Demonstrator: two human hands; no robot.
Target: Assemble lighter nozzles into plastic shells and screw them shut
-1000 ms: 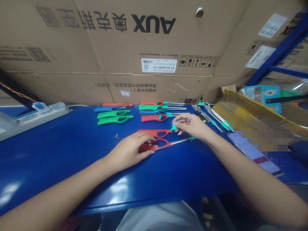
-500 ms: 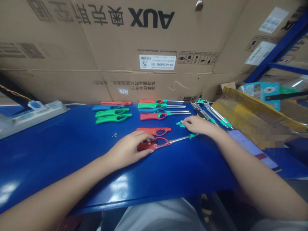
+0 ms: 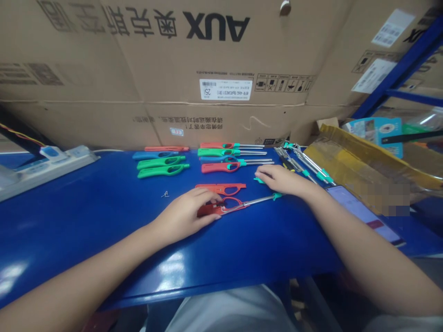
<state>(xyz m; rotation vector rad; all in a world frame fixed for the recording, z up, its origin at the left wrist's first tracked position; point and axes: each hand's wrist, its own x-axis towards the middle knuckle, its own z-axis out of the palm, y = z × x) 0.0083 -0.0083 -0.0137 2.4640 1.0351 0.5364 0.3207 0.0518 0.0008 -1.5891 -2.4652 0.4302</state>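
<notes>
Holding, head view: the open red handle (image 3: 206, 210) was grasped at its rear end by the left hand (image 3: 185, 210), with the fingers curled over it and the thumb laid along its near edge.
Metal tube (image 3: 258, 201): it was set at the front of that handle, pointed rightward and tipped with a green cap (image 3: 277, 196).
Small green piece (image 3: 259, 180): it was partly covered by the fingers of the right hand (image 3: 282, 179); whether it was pinched or merely touched could not be told.
Red casing (image 3: 219, 188): it was laid on the blue surface (image 3: 207, 258), just beyond the held handle.
Small metal parts (image 3: 165, 194): they were placed beside the left hand.
Left row: two green handles (image 3: 162, 169) were lined up near a blue handle (image 3: 155, 155).
Middle row: tube-fitted handles (image 3: 218, 168) were arranged side by side.
Right side: loose tubes (image 3: 309, 163) were gathered near a phone (image 3: 365, 214).
Backdrop: the surface was bordered by cardboard (image 3: 155, 83) printed "AUX", upside down.
</notes>
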